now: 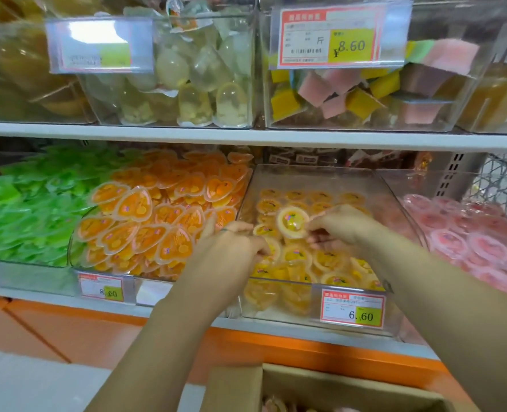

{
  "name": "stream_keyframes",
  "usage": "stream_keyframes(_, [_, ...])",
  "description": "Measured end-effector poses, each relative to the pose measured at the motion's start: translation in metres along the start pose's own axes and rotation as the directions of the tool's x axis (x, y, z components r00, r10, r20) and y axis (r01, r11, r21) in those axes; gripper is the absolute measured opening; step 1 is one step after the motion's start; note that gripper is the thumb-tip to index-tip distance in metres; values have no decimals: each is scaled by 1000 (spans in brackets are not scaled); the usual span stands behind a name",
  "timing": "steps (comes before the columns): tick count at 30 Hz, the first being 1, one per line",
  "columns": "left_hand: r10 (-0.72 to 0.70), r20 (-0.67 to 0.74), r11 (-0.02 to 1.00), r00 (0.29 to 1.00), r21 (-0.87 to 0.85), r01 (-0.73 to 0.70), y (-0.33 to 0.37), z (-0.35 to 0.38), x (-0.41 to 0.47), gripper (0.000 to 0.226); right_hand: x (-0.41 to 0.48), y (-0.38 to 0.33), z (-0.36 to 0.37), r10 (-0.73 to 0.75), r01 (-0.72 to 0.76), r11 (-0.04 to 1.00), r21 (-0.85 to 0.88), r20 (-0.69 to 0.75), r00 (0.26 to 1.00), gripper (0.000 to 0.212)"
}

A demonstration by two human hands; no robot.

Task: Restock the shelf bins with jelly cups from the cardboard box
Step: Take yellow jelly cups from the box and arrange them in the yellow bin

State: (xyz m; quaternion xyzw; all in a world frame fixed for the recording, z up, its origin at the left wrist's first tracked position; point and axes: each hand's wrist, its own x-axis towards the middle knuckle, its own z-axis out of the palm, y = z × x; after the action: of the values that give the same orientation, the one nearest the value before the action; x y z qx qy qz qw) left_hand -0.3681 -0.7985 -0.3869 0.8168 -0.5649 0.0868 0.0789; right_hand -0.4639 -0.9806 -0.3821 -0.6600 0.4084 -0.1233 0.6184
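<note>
Yellow jelly under a glossy film lid: one cup [293, 221] is pinched by its rim in the thumb and fingertips of the right hand [339, 226], tilted with the lid facing up and out, just above the heap inside the clear bin [314, 173]. It looks small and light. The thin plastic shell would likely dent under a hard squeeze, and the film is probably the weak spot, so the stiff rim flange, where it is held now, seems the best place to grip. The smooth plastic may be slippery, so a low release onto the heap seems safer than a toss. Just to the left, the left hand [231, 245] has its fingers curled down at the bin's front-left corner. Blur hides whether they hold a cup, so I cannot tell. Matching cups [298, 257] pile up toward the front wall, with a thinner layer behind. Orange heart cups [157, 215] fill the bin on the left and pink cups [466, 239] the one on the right. The open box [305, 379] is at the bottom edge, with something pale inside, too cropped to name.
</note>
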Motion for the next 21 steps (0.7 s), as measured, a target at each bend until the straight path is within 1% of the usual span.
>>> stream_keyframes(3, [5,0,1000,1000,-13,-5,-2,0,-1,26,6,-6,21,23,-24,998,62,16,1000,18])
stream_keyframes(5, [12,2,1000,1000,-13,-12,-3,1,-1,26,9,-8,34,30,-32,999,42,47,998,20])
stream_keyframes(8, [24,-7,1000,1000,-5,-24,-6,2,-2,25,11,-9,42,12,-6,988,-157,35,999,21])
stream_keyframes(10, [25,-10,1000,1000,-14,-25,-7,2,-3,25,13,-9,40,-8,12,967,-253,18,1000,19])
stream_keyframes(13, [22,-3,999,1000,-26,-22,-7,0,-4,25,12,-10,37,-33,32,950,-310,1,999,11])
stream_keyframes(17, [26,22,999,999,-31,-25,-6,-3,-5,26,14,-10,41,-81,83,920,-382,21,996,17])
stream_keyframes(19, [25,18,999,1000,-43,-24,-6,-5,-5,25,16,-8,43,-118,124,883,-454,42,992,21])
stream_keyframes(21, [20,14,999,1000,-46,-20,-6,-5,-5,25,16,-7,42,-166,162,799,-579,46,985,26])
